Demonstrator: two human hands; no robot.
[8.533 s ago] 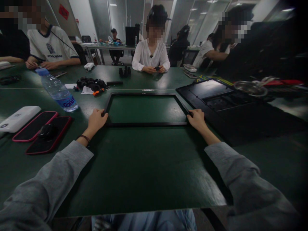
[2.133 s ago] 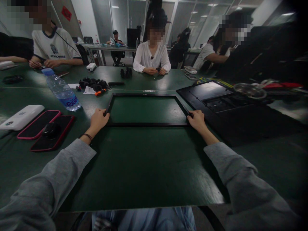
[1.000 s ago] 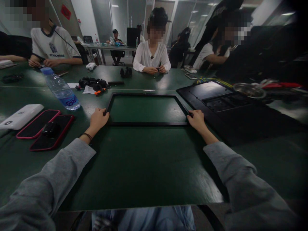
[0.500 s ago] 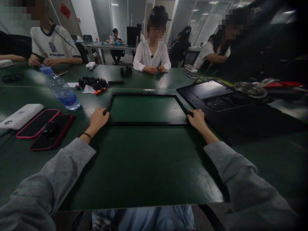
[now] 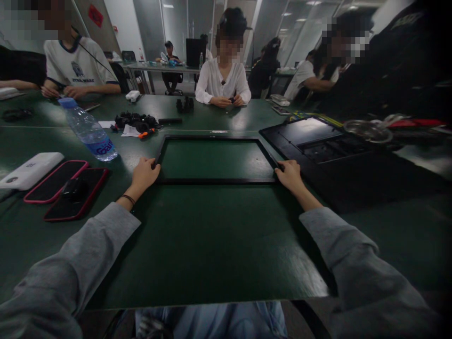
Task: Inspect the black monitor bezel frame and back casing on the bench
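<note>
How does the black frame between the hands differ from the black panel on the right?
The frame is an open rectangle with the green table showing through it; the panel is mostly solid, with a recessed section. The left hand and right hand grip the frame's short sides, while neither grips the panel. Both are black.

Office-type workroom, looks like: people seated round a big green counter, back counter and chair beyond, glass partitions (ceiling lights showing in them).
</note>
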